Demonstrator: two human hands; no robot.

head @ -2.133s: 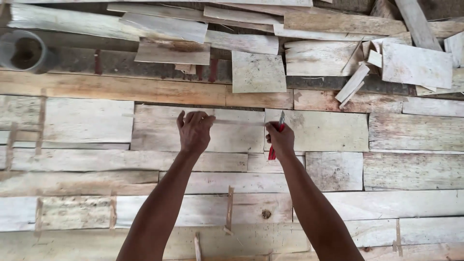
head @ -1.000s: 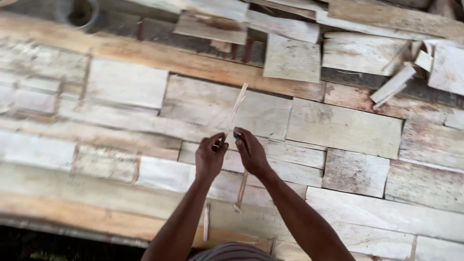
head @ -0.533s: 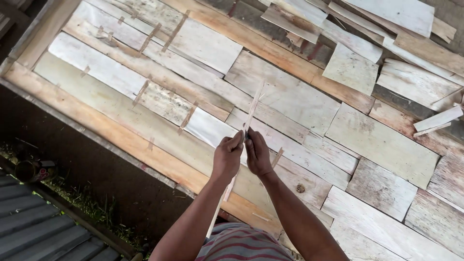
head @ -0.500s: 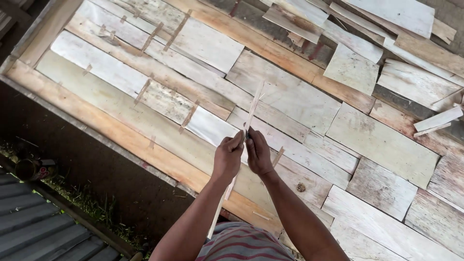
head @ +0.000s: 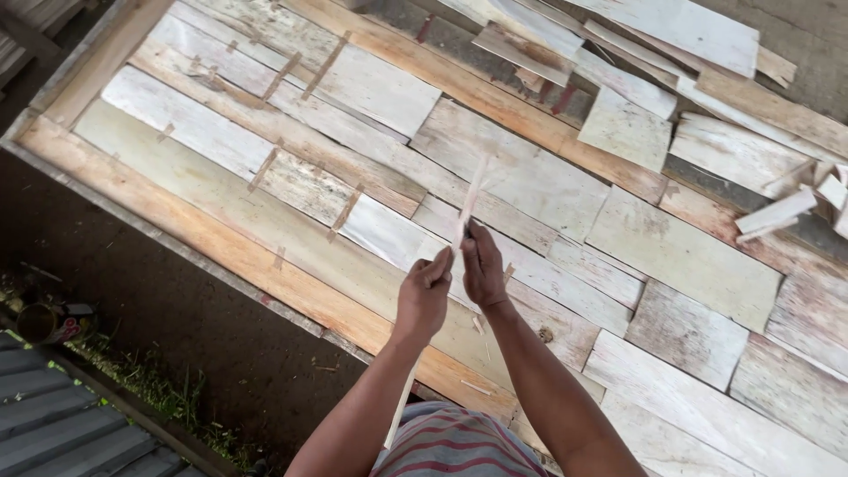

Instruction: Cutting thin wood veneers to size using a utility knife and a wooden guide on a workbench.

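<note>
My left hand (head: 424,296) and my right hand (head: 483,265) are closed together on a long, thin pale wood strip (head: 469,196). The strip points up and away past my fingers, and its lower end (head: 399,411) hangs down beside my left forearm. Something small and dark shows at my right fingertips; I cannot tell what it is. Both hands hover above a large panel of pale wooden boards (head: 380,88) laid edge to edge, with an orange-brown border plank (head: 221,256) along its near side.
Loose boards and offcuts (head: 627,128) lie piled at the far right, with small white blocks (head: 777,212) beside them. Left of the panel the ground is dark soil (head: 132,300) with grass, a round can (head: 40,322) and corrugated metal sheeting (head: 53,424).
Two seconds ago my hands were apart over the boards, the right holding a red-handled thing. They have since come together on the thin strip, and my view has swung left toward the panel's edge.
</note>
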